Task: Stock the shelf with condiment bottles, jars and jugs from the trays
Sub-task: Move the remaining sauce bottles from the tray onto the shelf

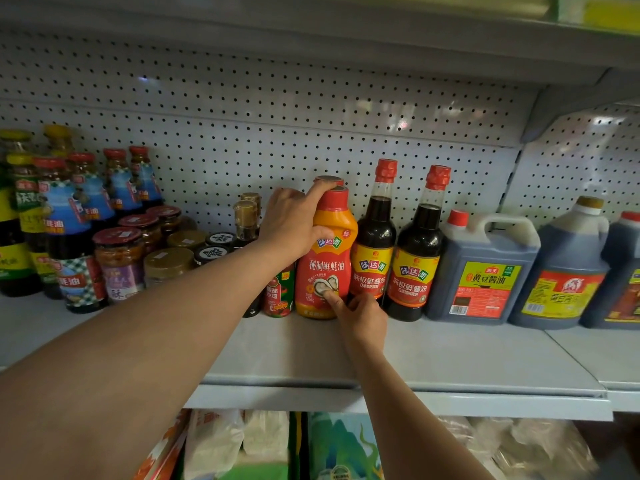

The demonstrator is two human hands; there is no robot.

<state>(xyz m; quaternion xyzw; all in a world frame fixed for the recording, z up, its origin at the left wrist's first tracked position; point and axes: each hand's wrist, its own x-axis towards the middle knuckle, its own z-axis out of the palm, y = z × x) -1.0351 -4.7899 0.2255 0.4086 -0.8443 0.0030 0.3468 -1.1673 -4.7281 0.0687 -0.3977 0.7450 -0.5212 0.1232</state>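
A red and orange oyster sauce squeeze bottle (329,258) stands upright on the grey shelf (450,358), near its middle. My left hand (294,223) is wrapped around the bottle's upper neck, forefinger over the cap. My right hand (360,317) presses its forefinger against the bottle's lower label, other fingers curled. Right of it stand two dark soy sauce bottles (375,244) with red caps. A small ketchup bottle (278,292) sits just left, partly hidden by my left forearm.
Soy sauce jugs (481,268) line the shelf's right side. Jars (119,261) and tall sauce bottles (69,237) crowd the left. Small dark bottles (246,220) stand behind my left wrist. Bare shelf lies in front of the row. Bagged goods (263,441) fill the shelf below.
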